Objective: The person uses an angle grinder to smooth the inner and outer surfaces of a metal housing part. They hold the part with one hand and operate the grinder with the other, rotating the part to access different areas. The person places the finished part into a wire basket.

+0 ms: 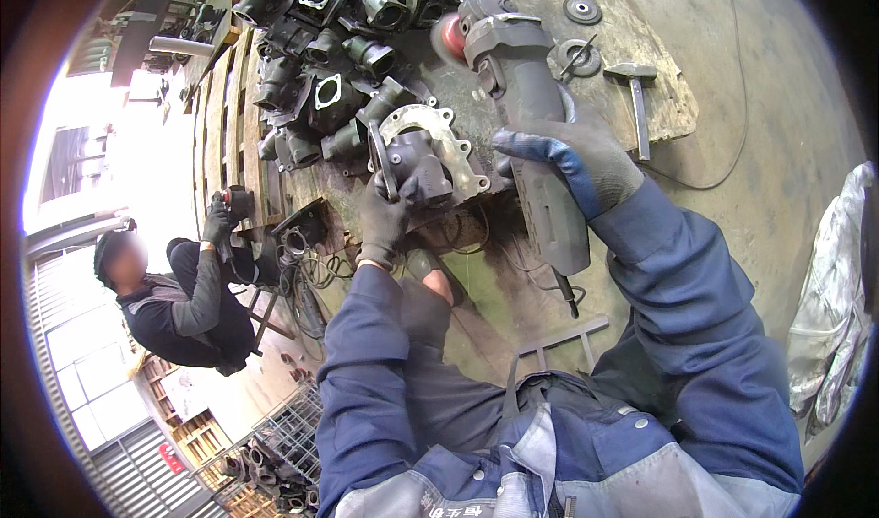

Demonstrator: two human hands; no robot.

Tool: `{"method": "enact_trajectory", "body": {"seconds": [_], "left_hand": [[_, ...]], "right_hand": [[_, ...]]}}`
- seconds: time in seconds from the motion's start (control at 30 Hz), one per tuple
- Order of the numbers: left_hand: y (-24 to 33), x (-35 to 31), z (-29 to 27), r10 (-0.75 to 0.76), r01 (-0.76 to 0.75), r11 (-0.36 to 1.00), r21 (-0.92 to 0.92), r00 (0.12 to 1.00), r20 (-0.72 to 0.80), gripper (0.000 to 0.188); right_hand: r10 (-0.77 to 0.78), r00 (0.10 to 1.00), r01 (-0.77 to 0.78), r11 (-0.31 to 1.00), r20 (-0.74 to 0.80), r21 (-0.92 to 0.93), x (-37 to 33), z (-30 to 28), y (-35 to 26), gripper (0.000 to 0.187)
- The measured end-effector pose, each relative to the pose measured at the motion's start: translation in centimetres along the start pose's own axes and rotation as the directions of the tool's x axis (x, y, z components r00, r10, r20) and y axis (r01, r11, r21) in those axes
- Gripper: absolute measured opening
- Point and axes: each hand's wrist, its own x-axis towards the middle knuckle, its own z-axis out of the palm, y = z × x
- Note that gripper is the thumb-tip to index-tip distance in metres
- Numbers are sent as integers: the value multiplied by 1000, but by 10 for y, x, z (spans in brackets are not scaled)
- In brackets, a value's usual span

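Observation:
My right hand, in a dark glove with blue on it, is wrapped round the body of a dark grey angle grinder. The grinder's head carries a reddish disc with a blurred edge, up and left of the hand and apart from the part on the left. My gloved left hand is closed on a black cast metal housing near the bench's front edge. A bare silvery flange with bolt holes shows behind and beside this housing; whether they are one piece I cannot tell.
Many black castings are heaped at the far left of the worn bench. A hammer and spare discs lie right. A cable curves over the floor. Another person sits left, holding a tool. A wire basket holds castings.

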Motion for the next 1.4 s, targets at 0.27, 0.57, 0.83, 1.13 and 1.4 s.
{"method": "enact_trajectory", "body": {"seconds": [0.27, 0.57, 0.83, 1.13, 1.4], "left_hand": [[63, -1, -31, 188, -213, 959, 188, 972, 140, 50], [0, 26, 11, -116, 116, 993, 32, 993, 21, 53], [76, 8, -10, -356, 378, 875, 304, 926, -127, 70], [134, -96, 47, -267, 471, 624, -623, 878, 397, 56], [129, -110, 97, -151, 385, 703, -598, 903, 403, 43]], "right_hand": [[-61, 998, 59, 994, 17, 93, -5, -5, -6, 54], [-85, 996, 85, 996, 20, 41, -15, -7, -9, 55], [-57, 998, 58, 996, -18, 69, -19, -14, 2, 58], [204, 978, -208, 972, 52, 106, -35, -8, 51, 75], [277, 957, -282, 959, 88, 44, -53, 5, 116, 68]]}}
